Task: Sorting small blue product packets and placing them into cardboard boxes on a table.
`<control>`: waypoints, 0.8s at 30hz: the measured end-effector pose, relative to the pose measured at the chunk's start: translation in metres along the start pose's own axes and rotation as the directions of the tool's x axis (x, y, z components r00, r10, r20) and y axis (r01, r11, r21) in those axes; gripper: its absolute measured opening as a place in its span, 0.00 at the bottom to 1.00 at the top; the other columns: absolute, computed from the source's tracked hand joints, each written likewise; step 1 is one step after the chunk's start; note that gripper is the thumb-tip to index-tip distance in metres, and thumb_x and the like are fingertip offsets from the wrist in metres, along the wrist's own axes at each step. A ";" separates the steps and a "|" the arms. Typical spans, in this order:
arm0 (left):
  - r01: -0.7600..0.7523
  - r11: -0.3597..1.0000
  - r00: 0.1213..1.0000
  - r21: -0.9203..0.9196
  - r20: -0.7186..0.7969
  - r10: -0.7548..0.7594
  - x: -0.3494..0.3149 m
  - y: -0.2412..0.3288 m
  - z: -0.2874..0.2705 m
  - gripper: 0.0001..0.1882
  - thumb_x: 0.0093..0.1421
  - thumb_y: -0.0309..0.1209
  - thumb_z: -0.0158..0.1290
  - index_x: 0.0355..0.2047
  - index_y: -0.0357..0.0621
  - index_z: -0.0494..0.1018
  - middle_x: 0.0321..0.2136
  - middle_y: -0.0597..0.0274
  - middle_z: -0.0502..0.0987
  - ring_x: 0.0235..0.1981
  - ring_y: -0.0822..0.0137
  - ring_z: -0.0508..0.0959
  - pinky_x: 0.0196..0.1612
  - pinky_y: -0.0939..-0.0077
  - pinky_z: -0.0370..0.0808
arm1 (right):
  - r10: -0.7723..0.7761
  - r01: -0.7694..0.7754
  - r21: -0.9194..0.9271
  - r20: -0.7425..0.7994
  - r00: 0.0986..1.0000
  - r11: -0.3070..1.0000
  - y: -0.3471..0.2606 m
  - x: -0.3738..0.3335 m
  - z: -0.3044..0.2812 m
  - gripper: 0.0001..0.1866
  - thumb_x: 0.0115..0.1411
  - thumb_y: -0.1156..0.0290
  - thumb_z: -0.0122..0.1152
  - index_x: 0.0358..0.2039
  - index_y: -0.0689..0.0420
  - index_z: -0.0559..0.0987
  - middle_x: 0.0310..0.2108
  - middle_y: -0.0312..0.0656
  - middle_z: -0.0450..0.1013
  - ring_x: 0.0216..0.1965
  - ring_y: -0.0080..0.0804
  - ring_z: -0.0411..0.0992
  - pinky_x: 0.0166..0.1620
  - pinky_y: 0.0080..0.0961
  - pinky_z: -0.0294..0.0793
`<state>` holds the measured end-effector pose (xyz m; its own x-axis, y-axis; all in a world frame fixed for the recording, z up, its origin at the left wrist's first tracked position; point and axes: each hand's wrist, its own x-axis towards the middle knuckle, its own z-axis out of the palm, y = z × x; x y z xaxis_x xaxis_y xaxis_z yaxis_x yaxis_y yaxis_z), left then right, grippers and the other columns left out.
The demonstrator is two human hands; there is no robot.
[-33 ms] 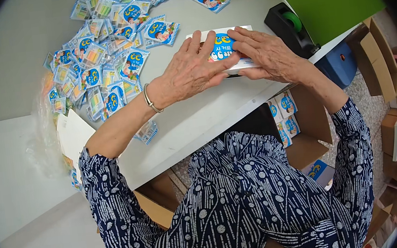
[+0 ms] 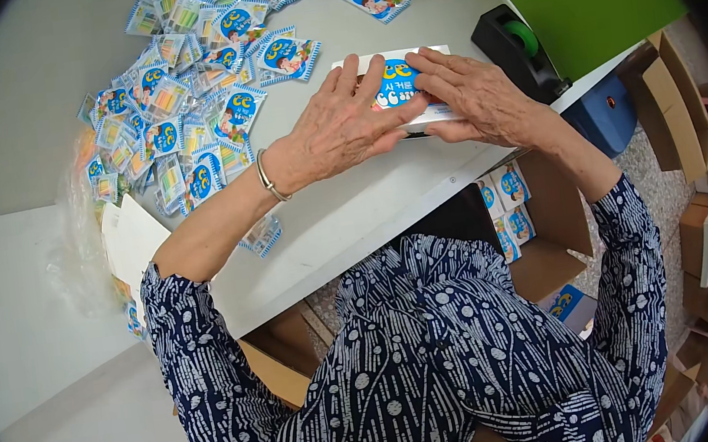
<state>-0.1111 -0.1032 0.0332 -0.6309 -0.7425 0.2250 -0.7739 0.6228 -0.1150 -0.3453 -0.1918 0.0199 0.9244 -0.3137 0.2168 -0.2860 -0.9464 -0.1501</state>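
A small white carton [image 2: 398, 72] with a blue printed oval lies at the table's front edge. My left hand [image 2: 348, 117] covers its left part, fingers spread over the lid toward the far edge and thumb along the near edge. From the right, my right hand [image 2: 480, 100] clasps the carton, fingertips on the lid and thumb low at the near side. Both hands hold the carton between them; its ends are mostly hidden. Left of it, a heap of small clear-and-blue packets [image 2: 165, 138] spreads over the white table [image 2: 352, 204].
A black tape dispenser [image 2: 518, 54] with green tape stands right of the carton, near a green panel [image 2: 582, 3]. Below the table edge, a cardboard box [image 2: 559, 215] holds several blue-and-white cartons. White card sheets [image 2: 136, 241] and clear plastic film [image 2: 82, 252] lie at the left.
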 end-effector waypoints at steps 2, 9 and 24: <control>-0.005 1.000 1.000 0.010 -0.021 0.005 0.001 0.000 -0.001 0.30 0.53 0.42 0.61 0.57 0.68 0.66 0.55 0.45 0.63 0.53 0.45 0.66 0.52 0.59 0.72 | -0.012 0.012 -0.022 -0.004 1.000 1.000 -0.002 0.002 -0.003 0.29 0.56 0.56 0.60 0.51 0.61 0.68 0.62 0.51 0.61 0.64 0.47 0.58 0.63 0.39 0.63; -0.024 1.000 1.000 -0.011 0.003 0.024 0.001 -0.003 -0.005 0.31 0.51 0.43 0.62 0.56 0.68 0.66 0.54 0.46 0.64 0.53 0.47 0.66 0.51 0.61 0.73 | 0.005 -0.004 -0.006 0.174 0.985 1.000 -0.010 0.009 -0.027 0.28 0.53 0.61 0.63 0.50 0.62 0.68 0.61 0.54 0.61 0.62 0.48 0.60 0.60 0.37 0.67; -0.011 1.000 0.999 -0.025 -0.045 0.010 -0.002 -0.001 -0.005 0.34 0.51 0.44 0.62 0.59 0.69 0.65 0.55 0.46 0.66 0.53 0.45 0.69 0.52 0.61 0.74 | 0.015 -0.015 0.023 0.003 1.000 1.000 -0.012 -0.036 0.013 0.36 0.52 0.73 0.61 0.62 0.61 0.59 0.68 0.50 0.49 0.69 0.49 0.45 0.69 0.40 0.49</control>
<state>-0.1087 -0.1005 0.0375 -0.6353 -0.7247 0.2668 -0.7655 0.6367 -0.0934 -0.3721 -0.1683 0.0013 0.9208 -0.3279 0.2112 -0.2943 -0.9395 -0.1753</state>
